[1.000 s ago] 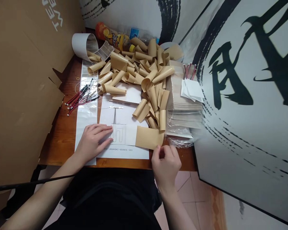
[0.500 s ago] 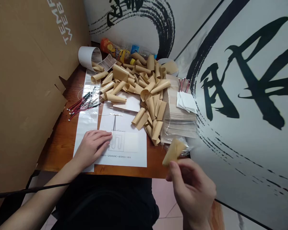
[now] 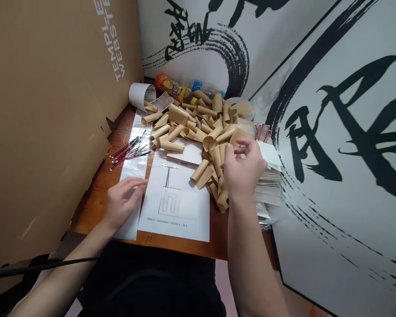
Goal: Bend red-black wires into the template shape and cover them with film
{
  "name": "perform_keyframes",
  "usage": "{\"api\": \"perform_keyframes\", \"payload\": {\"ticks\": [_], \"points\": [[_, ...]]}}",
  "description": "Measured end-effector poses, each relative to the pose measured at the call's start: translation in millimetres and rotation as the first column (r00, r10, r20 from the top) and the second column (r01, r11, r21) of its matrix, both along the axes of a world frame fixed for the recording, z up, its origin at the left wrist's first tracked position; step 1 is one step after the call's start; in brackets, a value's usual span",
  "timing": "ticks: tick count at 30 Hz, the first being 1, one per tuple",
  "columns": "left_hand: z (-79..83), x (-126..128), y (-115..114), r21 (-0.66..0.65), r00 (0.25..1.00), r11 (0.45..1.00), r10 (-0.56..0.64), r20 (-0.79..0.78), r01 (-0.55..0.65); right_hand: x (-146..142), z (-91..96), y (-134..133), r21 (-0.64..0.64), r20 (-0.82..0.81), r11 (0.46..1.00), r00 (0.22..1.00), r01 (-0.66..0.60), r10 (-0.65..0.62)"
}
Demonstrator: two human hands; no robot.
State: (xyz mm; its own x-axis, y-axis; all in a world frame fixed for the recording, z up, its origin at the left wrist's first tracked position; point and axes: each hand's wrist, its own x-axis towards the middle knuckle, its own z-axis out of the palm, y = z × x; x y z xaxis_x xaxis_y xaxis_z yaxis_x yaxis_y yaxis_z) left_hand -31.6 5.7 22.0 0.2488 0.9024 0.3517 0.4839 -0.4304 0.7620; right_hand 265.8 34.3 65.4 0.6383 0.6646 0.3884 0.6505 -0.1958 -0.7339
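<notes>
L hand (image 3: 122, 204) rests on a plastic strip (image 3: 133, 169) beside the printed sheet (image 3: 174, 211) on the desk (image 3: 92, 215), fingers (image 3: 132, 187) slightly spread, holding nothing. R hand (image 3: 244, 171) is above the tan curls (image 3: 198, 132), fingers (image 3: 229, 152) loosely parted; can't tell if anything's held. Curls heaped behind the sheet, prob. to keep it free. Red/black leads (image 3: 130, 152) lie on the strip, within L reach; tan sheet stack (image 3: 270, 189) just past R hand.

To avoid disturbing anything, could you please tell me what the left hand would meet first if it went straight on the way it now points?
The left hand would most likely meet the edge of the printed white sheet first, just beyond its fingertips, though depth is hard to judge from this view.
</notes>
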Motion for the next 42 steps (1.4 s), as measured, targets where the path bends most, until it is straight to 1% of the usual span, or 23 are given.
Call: {"api": "perform_keyframes", "payload": {"ticks": [1,2,3,4,5,6,7,11,14,16,18,21,24,28,30,31,32,33,35,37,38,40,42], "points": [[2.5,-3,5,0.055,0.994,0.994,0.095,-0.051,-0.092,-6,-2.6,-7,0.031,0.005,0.998,0.999,-0.048,0.048],[3.8,-6,10,0.104,0.969,0.976,0.203,-0.139,-0.189,-11,-5.0,-16,0.035,-0.002,0.994,0.995,-0.104,0.104],[3.8,-10,15,0.155,0.921,0.947,0.312,-0.233,-0.282,-16,-7.5,-25,0.022,-0.027,0.987,0.987,-0.161,0.161],[2.5,-14,20,0.161,0.868,0.927,0.373,-0.329,-0.338,-21,-10.1,-34,0.003,-0.055,0.976,0.974,-0.218,0.218],[0.3,-17,25,0.156,0.823,0.913,0.407,-0.396,-0.377,-24,-12.8,-42,-0.017,-0.063,0.967,0.966,-0.253,0.251],[-2.6,-21,29,0.145,0.799,0.909,0.413,-0.437,-0.391,-26,-15.6,-49,-0.035,-0.062,0.963,0.962,-0.267,0.264],[-5.7,-23,32,0.127,0.795,0.912,0.404,-0.452,-0.391,-27,-18.3,-56,-0.051,-0.068,0.957,0.957,-0.284,0.281],[-14.3,-30,37,0.084,0.831,0.916,0.393,-0.394,-0.393,-25,-26.9,-74,-0.092,-0.091,0.950,0.952,-0.300,0.292],[-12.1,-30,35,0.078,0.843,0.917,0.390,-0.371,-0.391,-26,-30.1,-82,-0.111,-0.124,0.937,0.940,-0.331,0.317],[-6.2,-29,30,0.102,0.842,0.918,0.393,-0.369,-0.384,-30,-31.5,-86,-0.112,-0.143,0.929,0.931,-0.352,0.335],[1.9,-28,23,0.154,0.834,0.910,0.414,-0.363,-0.385,-35,-32.4,-89,-0.106,-0.162,0.922,0.921,-0.373,0.354],[14.6,-25,12,0.270,0.829,0.876,0.472,-0.299,-0.400,-45,-32.5,-93,-0.092,-0.210,0.907,0.899,-0.410,0.385],[24.7,-23,4,0.368,0.837,0.839,0.498,-0.225,-0.400,-57,-31.4,-95,-0.079,-0.261,0.889,0.870,-0.452,0.419],[35.8,-20,-5,0.436,0.839,0.798,0.521,-0.153,-0.416,-73,-28.2,-95,-0.080,-0.376,0.848,0.804,-0.523,0.461],[42.0,-19,-11,0.454,0.838,0.782,0.531,-0.124,-0.428,-80,-26.0,-93,-0.072,-0.493,0.817,0.733,-0.572,0.470],[45.4,-19,-14,0.485,0.837,0.759,0.539,-0.095,-0.434,-83,-24.8,-92,-0.058,-0.567,0.800,0.679,-0.598,0.467],[48.9,-19,-18,0.509,0.842,0.754,0.531,-0.100,-0.415,-87,-23.5,-91,-0.034,-0.645,0.783,0.612,-0.621,0.457],[52.6,-18,-22,0.503,0.844,0.771,0.518,-0.138,-0.390,-90,-22.2,-89,-0.004,-0.719,0.765,0.533,-0.644,0.445],[59.9,-16,-29,0.577,0.833,0.709,0.546,-0.085,-0.406,-97,-19.4,-85,0.062,-0.825,0.731,0.377,-0.679,0.420],[66.3,-13,-35,0.572,0.824,0.674,0.567,0.007,-0.468,-104,-16.2,-79,0.132,-0.875,0.697,0.248,-0.704,0.416],[69.0,-11,-37,0.554,0.825,0.669,0.563,0.058,-0.495,-108,-14.4,-75,0.173,-0.885,0.684,0.192,-0.708,0.423],[72.7,-7,-41,0.527,0.827,0.668,0.547,0.130,-0.525,-112,-10.6,-68,0.253,-0.892,0.669,0.099,-0.699,0.440],[74.0,-5,-43,0.491,0.834,0.693,0.534,0.143,-0.528,-115,-6.5,-61,0.325,-0.889,0.660,0.021,-0.678,0.458]]}}
